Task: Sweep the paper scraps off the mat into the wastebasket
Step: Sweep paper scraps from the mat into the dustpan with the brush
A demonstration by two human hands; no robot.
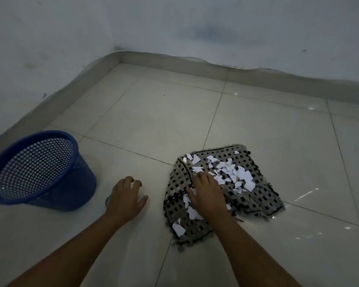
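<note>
While left hand (126,196) on floor (257,129), right hand (207,193) flat on scrap-strewn mat (255,200).

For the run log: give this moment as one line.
stage: sweep starting | right hand: flat on mat among paper scraps | left hand: on floor | wastebasket: apart, left

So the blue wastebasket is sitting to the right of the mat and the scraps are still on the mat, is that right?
Not quite. The head view shows the blue wastebasket to the left of the mat, beyond the left hand. The paper scraps are indeed still on the mat, under and around the right hand.
</note>
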